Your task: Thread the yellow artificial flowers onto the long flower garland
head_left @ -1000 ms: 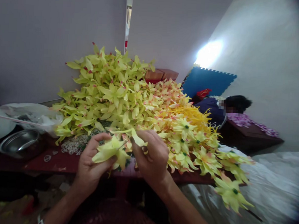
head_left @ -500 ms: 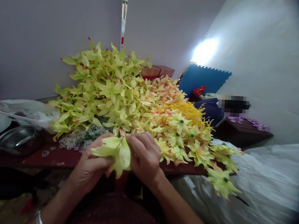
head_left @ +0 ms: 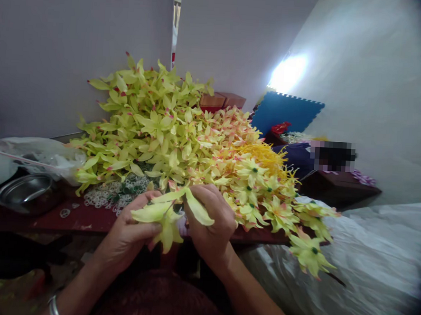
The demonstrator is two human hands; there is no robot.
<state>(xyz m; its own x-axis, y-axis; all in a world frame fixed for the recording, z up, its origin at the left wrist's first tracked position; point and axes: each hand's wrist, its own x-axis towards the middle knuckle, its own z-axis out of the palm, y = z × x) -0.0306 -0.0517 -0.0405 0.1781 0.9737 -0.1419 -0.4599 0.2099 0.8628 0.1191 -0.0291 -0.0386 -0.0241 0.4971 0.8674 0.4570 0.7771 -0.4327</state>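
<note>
Between my hands is a yellow-green artificial flower (head_left: 168,228) with long pointed petals. My left hand (head_left: 133,229) pinches it from the left, thumb over the petals. From the right, my right hand (head_left: 212,219) is closed on one of its upper petals, the fingers curled; the fingertips are partly hidden. Just beyond the hands rises a large heap of yellow-green artificial flowers (head_left: 152,120), some with pink tips. Small white plastic rings (head_left: 103,196) mixed with green pieces lie behind my left hand. Finished-looking blossoms with dark green centres (head_left: 254,169) lie to the right.
The dark red table (head_left: 85,223) carries a metal bowl (head_left: 26,194) and a plastic bag (head_left: 46,154) at left. Yellow stamen strands (head_left: 267,156) lie in the heap. White plastic sheeting (head_left: 386,249) spreads at right. A person in dark clothing (head_left: 296,158) leans over a box behind.
My right hand has shifted slightly right, and a petal at the flower's upper right is now pulled outward, away from the others. My left hand has hardly moved.
</note>
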